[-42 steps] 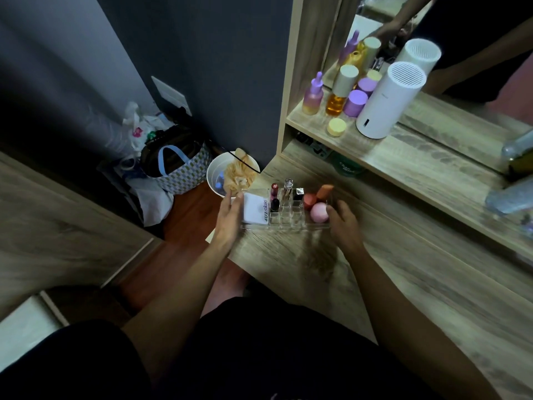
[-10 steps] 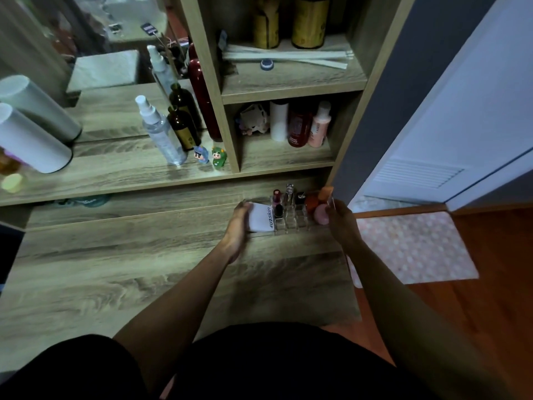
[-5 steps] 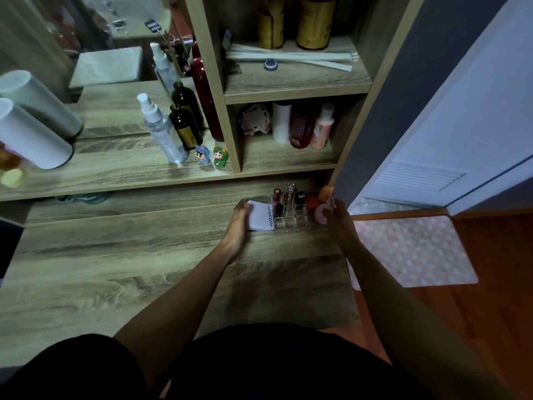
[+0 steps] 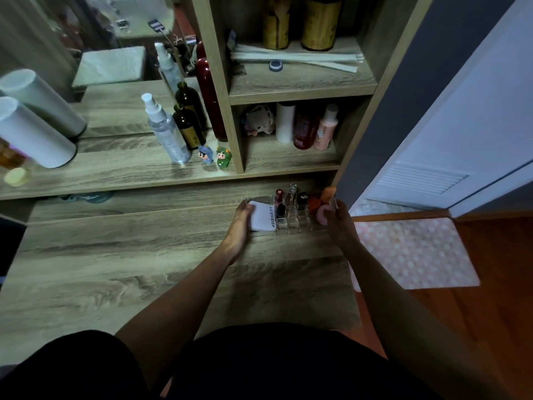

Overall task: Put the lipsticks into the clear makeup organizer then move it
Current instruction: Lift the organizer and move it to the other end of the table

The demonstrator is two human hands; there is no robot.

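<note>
Right of centre frame, left hand (image 4: 240, 219) and right hand (image 4: 337, 219) clamp the clear makeup organizer (image 4: 291, 219) by its ends on the counter (image 4: 115, 255), lipsticks (image 4: 279, 199) upright inside.

Home bedroom dressing corner: wooden vanity desk (image 4: 115, 269) ran across centre frame, shelves (image 4: 300, 85) with cosmetic bottles (image 4: 326, 128) stood above, mirror (image 4: 101, 53) upper left, dotted floor mat (image 4: 415, 252) lay at right.

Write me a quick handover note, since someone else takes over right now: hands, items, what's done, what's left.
Left hand: gripping the left end of the clear organizer, by the white compact.
Right hand: gripping the right end, by the pink sponge.
Organizer sits at the desk's far right, below the shelves.
Done: lipsticks stand in their slots.
Left: finish the move, release.
</note>
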